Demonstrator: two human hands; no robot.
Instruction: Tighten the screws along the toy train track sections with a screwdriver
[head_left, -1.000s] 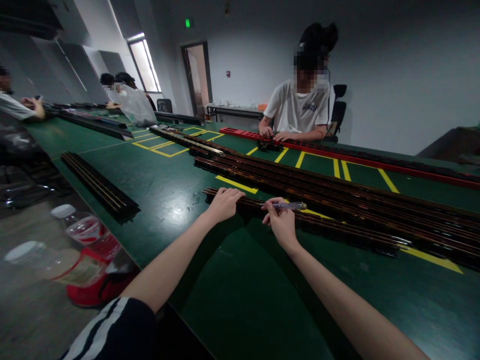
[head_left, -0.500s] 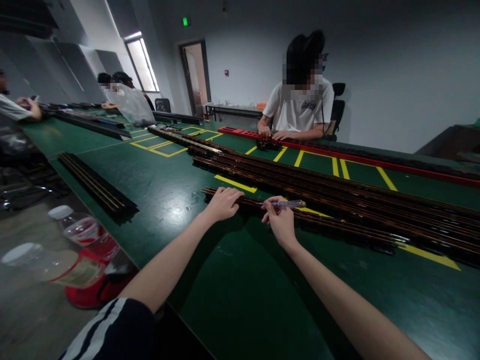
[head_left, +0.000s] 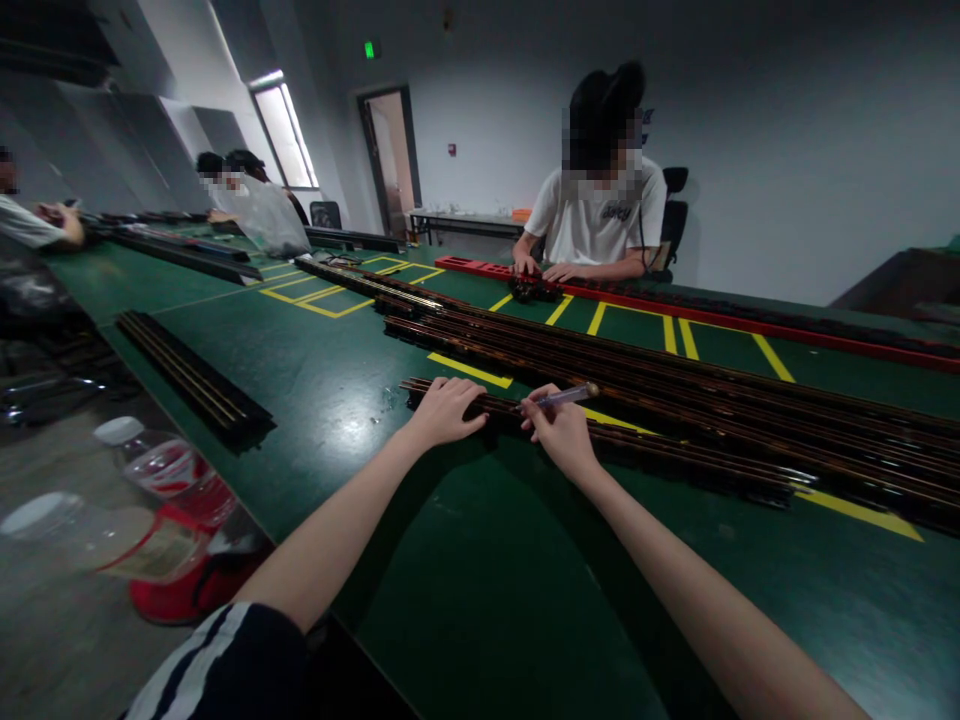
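My left hand point(head_left: 448, 410) bends over the left part of a long dark rail point(head_left: 675, 453) with copper-coloured lines, fingers across its top and thumb on the near side. Close by, my right hand point(head_left: 561, 430) is closed around a slim screwdriver point(head_left: 568, 396) with a clear handle. The handle points up to the right, and the tip is low over the rail near my left thumb; whether it touches cannot be made out. Behind lies a bundle of similar long rails point(head_left: 645, 385), running off to the right.
A shorter dark rail bundle point(head_left: 191, 375) lies on the green table point(head_left: 480, 600) at left. Bottles point(head_left: 161, 465) stand beside the table's left edge. Across the table, a person point(head_left: 600, 215) handles dark parts at a red rail point(head_left: 750, 320). Yellow tape point(head_left: 469, 369) marks the tabletop.
The screwdriver's handle end has tilted up and shifted slightly left with my right hand. My left thumb has spread a little to the right. The rail has stayed in place.
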